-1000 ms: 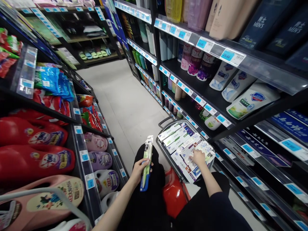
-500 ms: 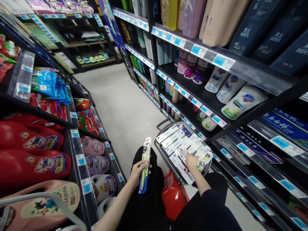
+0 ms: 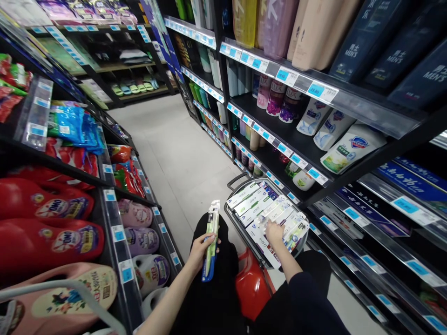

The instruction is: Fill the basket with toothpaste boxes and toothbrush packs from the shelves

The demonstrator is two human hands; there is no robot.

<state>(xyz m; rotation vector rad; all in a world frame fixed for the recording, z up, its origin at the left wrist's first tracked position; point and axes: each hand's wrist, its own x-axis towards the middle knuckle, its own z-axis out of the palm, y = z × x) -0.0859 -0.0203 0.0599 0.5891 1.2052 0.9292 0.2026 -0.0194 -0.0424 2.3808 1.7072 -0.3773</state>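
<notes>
My left hand (image 3: 204,244) is closed around blister-packed toothbrushes (image 3: 211,251), with green and blue on the card, held upright above my dark-clothed knee. To the right, my right hand (image 3: 275,234) reaches into a basket (image 3: 233,222). Its fingers look spread and rest on white toothbrush packs (image 3: 275,211) with floral and green print. Under and beside these lie several white toothpaste boxes (image 3: 252,202). The fingertips are partly hidden among the packs.
A glossy red object (image 3: 252,279) is between my legs, beside the basket. Detergent bottles (image 3: 52,237) line the left shelves. Body-wash bottles (image 3: 352,148) and toothpaste cartons (image 3: 412,184) fill the right shelves. A pale aisle floor (image 3: 157,135) runs ahead, with slippers (image 3: 134,88) on a far shelf.
My right hand has shifted slightly left over the packs in the basket. The left hand keeps its hold on the toothbrush packs. The view has moved a little.
</notes>
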